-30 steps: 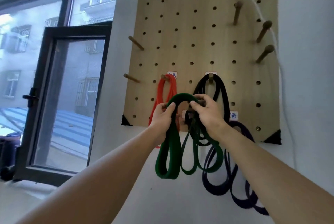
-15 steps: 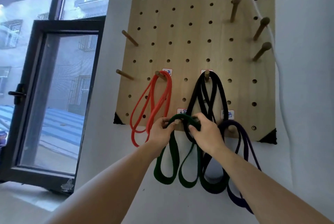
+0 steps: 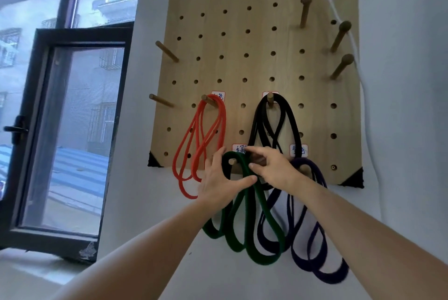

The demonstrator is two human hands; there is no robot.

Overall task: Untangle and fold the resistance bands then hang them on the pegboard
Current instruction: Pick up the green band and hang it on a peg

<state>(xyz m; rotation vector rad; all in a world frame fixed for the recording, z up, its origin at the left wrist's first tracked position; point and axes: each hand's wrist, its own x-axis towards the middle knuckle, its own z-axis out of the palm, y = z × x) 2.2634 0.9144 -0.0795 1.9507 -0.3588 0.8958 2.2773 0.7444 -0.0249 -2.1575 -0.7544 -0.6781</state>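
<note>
Head view: your dark green flat rubber band [image 3: 264,262] is looped on a low centre peg [image 3: 232,161] of the pale wooden pegboard [image 3: 235,44], beside the hung orange-red band [image 3: 222,115], black band [image 3: 292,118] and purple band [image 3: 316,173]; your left hand [image 3: 217,183] lies spread against it, your right hand [image 3: 276,168] has an unclear hold, and only release probably remains.

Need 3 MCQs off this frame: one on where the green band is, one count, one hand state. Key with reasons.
1. Where does the green band hang?
A. a top-row peg
B. a bottom-row peg, between the red band and the purple band
C. no peg

2. How many bands hang on the pegboard?
A. two
B. three
C. four

3. The left hand is:
A. open, fingers spread
B. gripping the red band
C. out of view

Key:
1. B, its loop goes round the peg there.
2. C, red, green and purple plus the black band.
3. A, its fingers are straight and spread.
</note>
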